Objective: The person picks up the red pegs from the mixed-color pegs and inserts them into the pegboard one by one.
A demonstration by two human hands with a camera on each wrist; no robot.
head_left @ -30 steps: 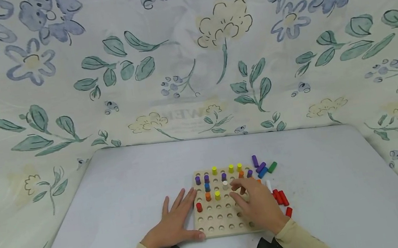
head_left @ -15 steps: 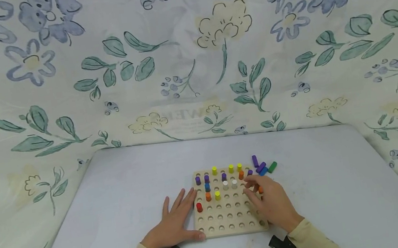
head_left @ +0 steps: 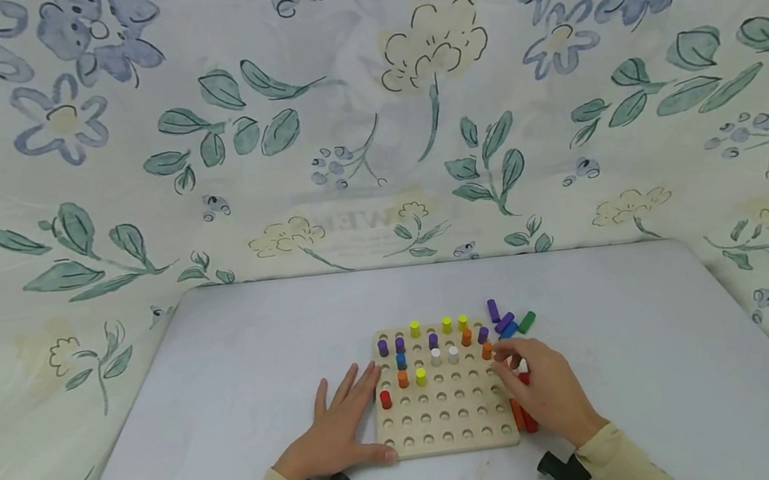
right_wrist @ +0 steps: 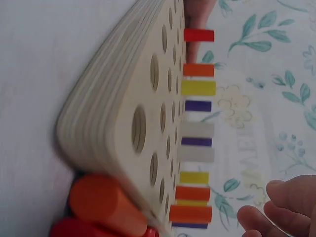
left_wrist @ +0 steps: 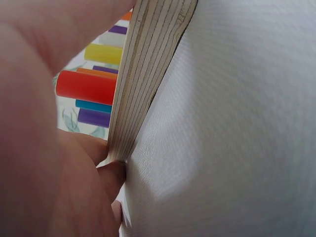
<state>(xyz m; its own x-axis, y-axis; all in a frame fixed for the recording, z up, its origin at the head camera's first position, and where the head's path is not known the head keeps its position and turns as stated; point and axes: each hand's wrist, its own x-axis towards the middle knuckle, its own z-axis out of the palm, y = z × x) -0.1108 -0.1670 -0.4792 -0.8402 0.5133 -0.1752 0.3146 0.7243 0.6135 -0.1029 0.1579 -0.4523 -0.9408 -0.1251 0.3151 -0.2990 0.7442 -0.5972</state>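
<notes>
A square wooden pegboard (head_left: 445, 426) lies on the white table, coloured pegs standing in some of its holes. My left hand (head_left: 337, 433) has spread fingers and touches the board's left edge; near it stands a red peg (left_wrist: 86, 87). My right hand (head_left: 546, 389) hovers over the board's right edge, fingers bent loosely and nothing seen between them. Closest to its fingertips is an upright orange peg (head_left: 487, 350), apart from them in the right wrist view. Two white pegs (head_left: 453, 355) stand in the same row. The right hand hides part of the loose pegs.
Purple pegs (head_left: 493, 311), a blue peg (head_left: 509, 330) and a green peg (head_left: 528, 323) lie loose behind the board's right corner. Along the right edge lie loose red pegs (head_left: 529, 420) and an orange peg (right_wrist: 106, 200). A floral cloth (head_left: 339, 116) hangs around the table.
My right hand has moved rightward across the board, uncovering a white peg and then the orange peg by the edge. The left hand has stayed in place.
</notes>
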